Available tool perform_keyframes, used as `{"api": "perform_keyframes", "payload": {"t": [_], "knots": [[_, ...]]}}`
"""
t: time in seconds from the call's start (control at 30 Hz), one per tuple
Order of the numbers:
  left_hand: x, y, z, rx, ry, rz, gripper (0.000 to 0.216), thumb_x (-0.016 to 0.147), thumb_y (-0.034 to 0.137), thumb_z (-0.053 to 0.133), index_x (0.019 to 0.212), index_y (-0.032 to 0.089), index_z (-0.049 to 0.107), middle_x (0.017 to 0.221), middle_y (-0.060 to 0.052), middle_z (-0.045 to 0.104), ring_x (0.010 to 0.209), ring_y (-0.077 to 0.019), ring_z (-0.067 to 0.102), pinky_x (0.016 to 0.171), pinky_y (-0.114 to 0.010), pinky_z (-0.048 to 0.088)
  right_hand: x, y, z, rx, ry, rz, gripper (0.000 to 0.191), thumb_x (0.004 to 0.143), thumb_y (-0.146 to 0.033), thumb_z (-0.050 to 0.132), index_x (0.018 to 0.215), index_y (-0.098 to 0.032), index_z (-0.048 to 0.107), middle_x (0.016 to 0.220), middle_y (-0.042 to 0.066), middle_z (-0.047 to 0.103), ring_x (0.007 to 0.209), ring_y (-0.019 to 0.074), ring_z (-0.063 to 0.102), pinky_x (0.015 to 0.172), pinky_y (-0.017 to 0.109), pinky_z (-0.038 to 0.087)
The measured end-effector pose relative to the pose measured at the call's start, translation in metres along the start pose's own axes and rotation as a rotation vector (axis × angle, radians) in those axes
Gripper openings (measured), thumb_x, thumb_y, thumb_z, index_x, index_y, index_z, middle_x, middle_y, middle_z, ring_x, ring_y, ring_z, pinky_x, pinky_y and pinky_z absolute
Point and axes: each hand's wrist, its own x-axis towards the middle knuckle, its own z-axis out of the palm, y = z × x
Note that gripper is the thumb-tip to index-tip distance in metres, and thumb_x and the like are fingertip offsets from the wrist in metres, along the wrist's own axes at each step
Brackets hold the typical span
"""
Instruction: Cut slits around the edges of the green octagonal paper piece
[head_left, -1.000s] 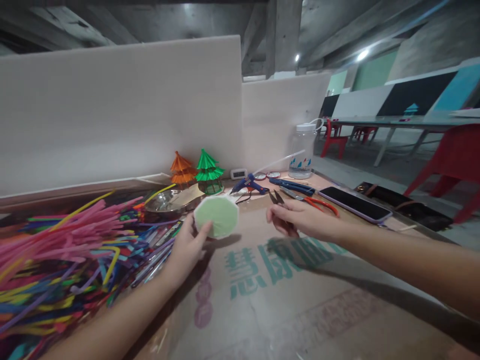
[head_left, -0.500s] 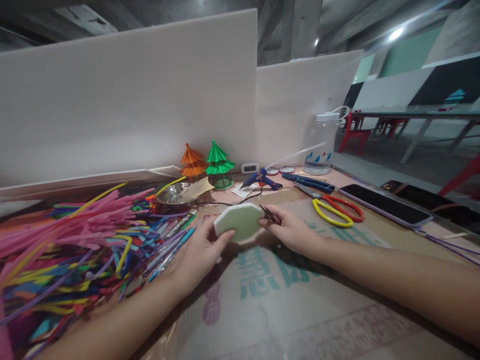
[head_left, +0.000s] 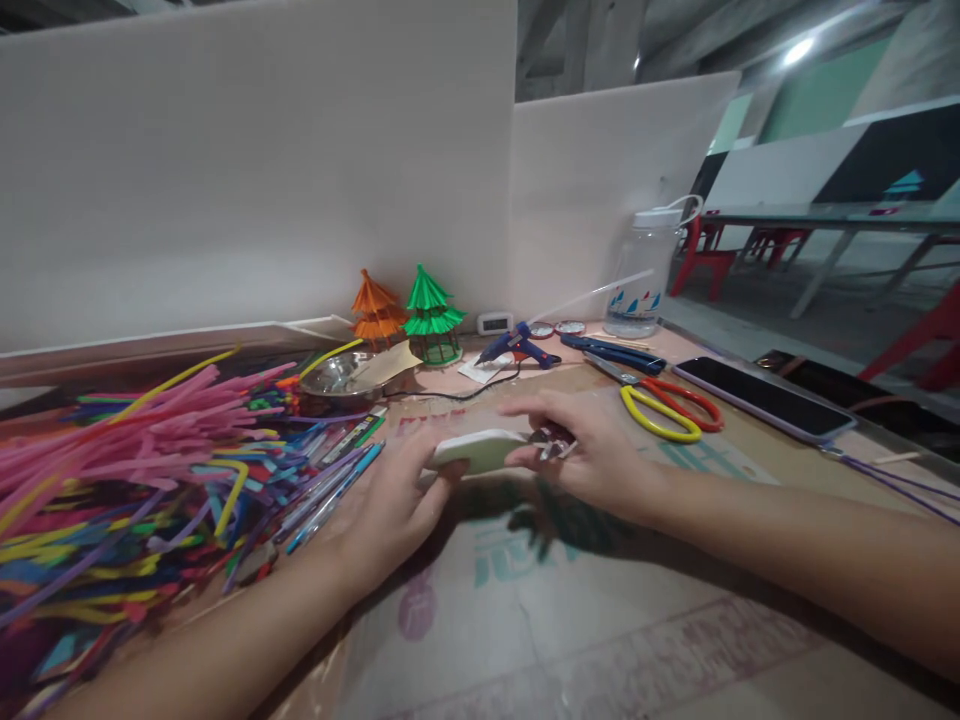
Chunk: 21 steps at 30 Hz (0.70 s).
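Note:
A flat pale green foam piece (head_left: 480, 449) with a white edge lies almost level just above the cardboard sheet (head_left: 570, 620). My left hand (head_left: 390, 505) grips its left edge with thumb and fingers. My right hand (head_left: 581, 450) touches its right edge with the fingertips. Small metal snips (head_left: 551, 445) are tucked in that same hand.
A big pile of coloured pipe cleaners (head_left: 127, 480) fills the left. Behind stand an orange (head_left: 373, 306) and a green paper pagoda (head_left: 430, 312), a metal bowl (head_left: 337, 377), a blue glue gun (head_left: 517, 348), yellow-and-red scissors (head_left: 664, 405), a phone (head_left: 757, 397) and a clear jar (head_left: 643, 272).
The foam piece has been tilted from facing me to lying nearly flat and lowered toward the cardboard. My right hand with the snips has come in against its right edge.

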Motion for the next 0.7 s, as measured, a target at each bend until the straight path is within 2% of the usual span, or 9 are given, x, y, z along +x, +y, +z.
{"api": "perform_keyframes", "payload": {"t": [0.07,0.17,0.3,0.37,0.47,0.5,0.53,0.6,0.7], "knots": [[-0.001,0.005,-0.002,0.039,-0.05,0.01,0.014,0.092,0.028,0.057,0.1,0.025,0.068,0.095,-0.004,0.069,0.087,-0.0226,0.061,0.079,-0.032,0.046,-0.001,-0.003,0.001,0.005,0.011,-0.047,0.012,0.092,-0.024,0.062,0.1,-0.021,0.071,0.083,0.003,0.067,0.07,0.0148,0.059,0.066,0.027,0.047],[-0.003,0.008,-0.004,0.086,-0.096,0.001,0.015,0.095,0.029,0.052,0.101,0.025,0.065,0.095,-0.004,0.068,0.088,-0.0215,0.061,0.078,-0.032,0.046,0.002,-0.005,-0.001,0.033,0.042,-0.056,0.012,0.092,-0.019,0.059,0.089,-0.019,0.071,0.078,0.002,0.068,0.07,0.0138,0.06,0.064,0.026,0.047],[-0.002,0.0,0.0,0.034,-0.016,-0.07,0.024,0.097,0.034,0.051,0.117,0.024,0.061,0.112,-0.007,0.067,0.103,-0.0231,0.061,0.088,-0.035,0.048,0.009,-0.019,-0.02,0.159,0.046,0.072,0.018,0.094,-0.028,0.06,0.085,-0.018,0.071,0.079,0.003,0.07,0.068,0.0135,0.061,0.061,0.024,0.046],[0.001,-0.009,0.005,-0.067,0.056,-0.164,0.03,0.097,0.042,0.053,0.119,0.023,0.058,0.113,-0.007,0.065,0.105,-0.0235,0.061,0.088,-0.035,0.05,0.011,-0.032,-0.037,0.33,-0.248,0.152,0.031,0.096,-0.041,0.059,0.076,-0.019,0.071,0.072,0.002,0.069,0.063,0.0128,0.06,0.057,0.023,0.044],[0.007,-0.021,0.012,-0.291,0.086,-0.307,0.038,0.096,0.052,0.05,0.121,0.023,0.053,0.109,-0.005,0.062,0.087,-0.0194,0.066,0.071,-0.031,0.056,0.014,-0.051,-0.057,0.551,-0.975,0.19,0.045,0.091,-0.055,0.062,0.067,-0.018,0.07,0.067,0.004,0.069,0.062,0.0134,0.062,0.062,0.025,0.048],[0.009,-0.024,0.014,-0.354,0.078,-0.35,0.042,0.095,0.055,0.05,0.122,0.024,0.051,0.108,-0.004,0.06,0.076,-0.0165,0.065,0.062,-0.03,0.056,0.015,-0.053,-0.058,0.55,-1.025,0.227,0.045,0.09,-0.055,0.063,0.067,-0.018,0.069,0.066,0.004,0.068,0.063,0.0135,0.062,0.062,0.025,0.048],[0.011,-0.025,0.015,-0.404,0.074,-0.381,0.044,0.095,0.057,0.05,0.123,0.024,0.049,0.107,-0.003,0.058,0.068,-0.0143,0.063,0.056,-0.029,0.055,0.016,-0.051,-0.055,0.524,-0.962,0.269,0.042,0.091,-0.054,0.063,0.069,-0.018,0.068,0.068,0.003,0.067,0.065,0.0135,0.062,0.064,0.025,0.048],[0.014,-0.025,0.016,-0.456,0.071,-0.4,0.044,0.092,0.056,0.053,0.121,0.023,0.047,0.107,-0.003,0.057,0.068,-0.0139,0.063,0.053,-0.028,0.055,0.017,-0.039,-0.041,0.428,-0.669,0.33,0.032,0.089,-0.049,0.065,0.079,-0.018,0.064,0.077,0.002,0.065,0.071,0.0137,0.06,0.067,0.025,0.047],[0.016,-0.021,0.015,-0.42,0.099,-0.341,0.041,0.089,0.046,0.062,0.118,0.021,0.05,0.113,-0.006,0.06,0.094,-0.0197,0.065,0.072,-0.031,0.058,0.016,-0.006,-0.01,0.323,-0.226,0.365,0.032,0.084,-0.048,0.068,0.08,-0.02,0.054,0.073,-0.002,0.052,0.068,0.013,0.051,0.063,0.026,0.043]]}}
